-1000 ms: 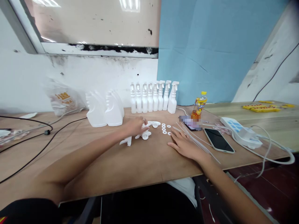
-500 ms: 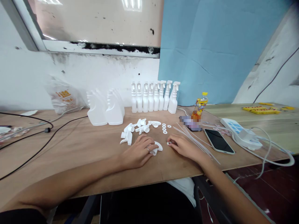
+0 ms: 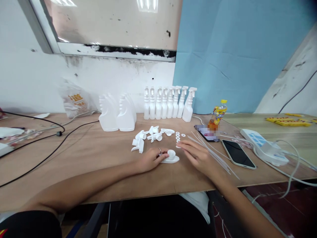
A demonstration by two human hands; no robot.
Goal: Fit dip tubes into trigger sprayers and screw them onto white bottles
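Observation:
My left hand grips a white spray trigger head low over the table. Its round collar faces up and the long body lies beneath. Just right of it, my right hand pinches a small white ring washer at the fingertips. More ring washers lie in a short row beyond those fingers, with a single washer apart to the right. Several loose white trigger heads are scattered ahead of my left hand. Thin clear tubes lie to the right of my right hand.
White spray bottles with trigger heads stand in a row by the wall. Headless bottles are left of them. At right are a drink bottle, a phone and a power strip. Black cables cross the left side.
The trigger head in my left hand has turned so its collar faces up. My right hand has risen slightly towards the washer row, its fingers straighter. The view has shifted a little left.

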